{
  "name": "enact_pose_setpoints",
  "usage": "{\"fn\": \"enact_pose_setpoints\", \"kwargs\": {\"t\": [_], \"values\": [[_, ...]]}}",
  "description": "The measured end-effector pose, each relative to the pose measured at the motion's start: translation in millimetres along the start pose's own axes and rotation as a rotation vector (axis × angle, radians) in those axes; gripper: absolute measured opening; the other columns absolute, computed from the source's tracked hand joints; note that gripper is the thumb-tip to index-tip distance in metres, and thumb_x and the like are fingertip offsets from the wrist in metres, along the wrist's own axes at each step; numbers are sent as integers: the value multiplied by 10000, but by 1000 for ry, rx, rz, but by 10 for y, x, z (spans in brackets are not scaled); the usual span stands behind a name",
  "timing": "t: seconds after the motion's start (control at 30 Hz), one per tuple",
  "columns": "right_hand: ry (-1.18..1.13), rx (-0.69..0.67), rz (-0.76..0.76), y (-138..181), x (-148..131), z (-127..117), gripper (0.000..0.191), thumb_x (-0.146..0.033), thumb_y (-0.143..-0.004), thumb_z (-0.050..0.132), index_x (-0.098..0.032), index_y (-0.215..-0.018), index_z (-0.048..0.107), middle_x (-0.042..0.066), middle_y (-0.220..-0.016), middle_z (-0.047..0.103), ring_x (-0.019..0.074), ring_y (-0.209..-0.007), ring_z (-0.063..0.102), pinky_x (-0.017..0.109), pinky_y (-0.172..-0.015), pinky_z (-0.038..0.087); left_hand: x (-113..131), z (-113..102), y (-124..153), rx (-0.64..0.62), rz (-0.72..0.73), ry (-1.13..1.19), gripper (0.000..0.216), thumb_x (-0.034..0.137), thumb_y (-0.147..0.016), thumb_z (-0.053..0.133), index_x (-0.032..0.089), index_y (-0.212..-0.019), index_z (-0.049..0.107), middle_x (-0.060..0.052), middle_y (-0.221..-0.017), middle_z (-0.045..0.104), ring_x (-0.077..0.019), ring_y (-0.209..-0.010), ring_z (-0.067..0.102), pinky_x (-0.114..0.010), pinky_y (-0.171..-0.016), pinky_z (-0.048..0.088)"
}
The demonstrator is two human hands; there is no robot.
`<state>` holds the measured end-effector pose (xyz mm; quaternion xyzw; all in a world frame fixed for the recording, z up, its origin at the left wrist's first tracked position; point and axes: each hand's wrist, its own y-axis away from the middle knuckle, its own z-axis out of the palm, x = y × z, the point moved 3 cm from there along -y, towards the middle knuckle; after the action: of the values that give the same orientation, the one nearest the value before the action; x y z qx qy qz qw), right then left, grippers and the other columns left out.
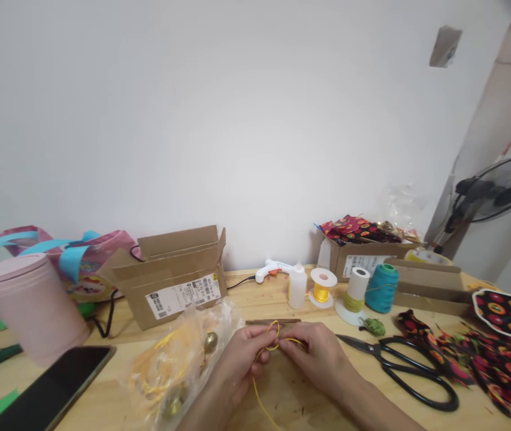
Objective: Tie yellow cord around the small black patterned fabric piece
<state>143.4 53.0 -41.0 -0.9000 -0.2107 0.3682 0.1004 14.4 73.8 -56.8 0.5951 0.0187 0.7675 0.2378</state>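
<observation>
Both hands meet low at the table's middle, fingers pinched shut on a yellow cord [273, 341]; the left hand [239, 359] grips it from the left, the right hand [316, 353] from the right, and between them the cord forms a small loop, while its loose end trails down toward the near edge; just behind the loop lies a thin brown stick [262, 322], flat on the wood; to the left of the left hand sits a clear bag [183, 359] with more yellow cord and brass bells inside; further left a dark phone [53, 386] lies at an angle, with a pink pot [30, 305] behind it; a cardboard box [174, 281] stands open behind the bag, and colourful totes [75, 254] lean at the wall; right of the right hand black scissors [412, 365] lie flat, near patterned cloth [498, 365]; behind the hands stand a white bottle [298, 286], a yellow spool [322, 287], a white spool [357, 287] and a teal spool [381, 288], with a glue gun [273, 269] by the wall; a fan [493, 191] stands at far right.
</observation>
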Motion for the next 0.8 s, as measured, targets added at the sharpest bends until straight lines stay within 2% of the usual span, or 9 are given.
{"fn": "enact_pose_setpoints", "kwargs": {"t": [0.1,0.17,0.3,0.47,0.6,0.7,0.8], "values": [[-90,-17,-38,-9,-26,-5,236,-242,-812,401,-269,-883,624,-3,-865,645,148,-811,556,214,-685,368,9,-7,4,58,36,10,187,272,-570,648,101,-640,617,0,-604,516,-4,-392,356,-122,-319,96],[-97,-18,-14,-18,12,21,248,-247,-814,394,-236,-816,642,1,-781,649,144,-732,559,207,-638,371,6,0,5,70,41,-8,206,271,-551,658,98,-657,624,9,-562,506,-10,-391,343,-132,-324,89],[-109,30,42,-37,141,87,292,-244,-805,394,-170,-665,639,4,-631,620,127,-581,521,199,-540,350,-6,29,15,51,17,-77,297,259,-527,670,80,-760,627,71,-410,396,-13,-359,268,-151,-333,61],[-197,67,87,-52,182,102,308,-307,-800,402,-169,-650,633,8,-619,613,138,-591,516,208,-536,356,-27,42,-6,88,32,-126,328,242,-487,678,100,-769,589,63,-440,473,-22,-341,325,-160,-315,85],[-346,112,156,-68,161,103,256,-344,-752,470,-164,-683,638,16,-649,620,141,-610,521,210,-549,372,-60,45,-52,116,66,-174,289,253,-477,686,107,-709,593,76,-393,457,-35,-323,329,-165,-304,124],[-416,108,263,-86,217,152,201,-314,-688,529,-138,-635,611,12,-587,589,123,-541,493,198,-488,356,-78,58,-63,161,95,-209,288,243,-462,704,102,-691,600,56,-413,502,-38,-324,346,-167,-310,163],[-368,154,345,-95,317,167,141,-232,-656,513,-134,-572,569,-17,-502,520,92,-467,428,183,-435,308,-46,76,-29,215,141,-119,298,230,-473,714,109,-725,613,26,-505,569,-26,-361,368,-151,-332,187]]}}
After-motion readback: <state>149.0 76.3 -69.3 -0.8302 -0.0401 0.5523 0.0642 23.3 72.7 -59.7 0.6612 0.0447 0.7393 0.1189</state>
